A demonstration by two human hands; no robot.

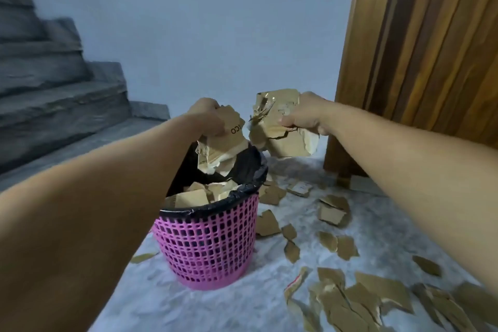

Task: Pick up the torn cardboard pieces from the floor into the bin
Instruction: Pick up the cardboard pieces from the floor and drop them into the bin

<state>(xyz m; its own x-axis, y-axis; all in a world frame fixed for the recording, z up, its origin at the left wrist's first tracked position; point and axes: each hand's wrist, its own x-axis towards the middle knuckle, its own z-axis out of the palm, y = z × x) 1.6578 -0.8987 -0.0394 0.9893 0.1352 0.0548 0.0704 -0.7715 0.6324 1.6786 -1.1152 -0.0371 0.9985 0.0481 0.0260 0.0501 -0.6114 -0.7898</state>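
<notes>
A pink mesh bin (207,245) with a black liner stands on the pale floor, with several torn cardboard pieces (200,194) inside. My left hand (207,114) grips a bunch of cardboard pieces (223,147) right above the bin's mouth. My right hand (304,113) holds another bunch of cardboard pieces (280,129) in the air, just right of the bin's far rim. Many more loose cardboard pieces (358,296) lie scattered on the floor to the right of the bin.
Grey stone stairs (54,89) rise at the left. A wooden door (420,48) stands at the right, against a pale wall. The marble-look floor (215,310) in front of the bin is bare.
</notes>
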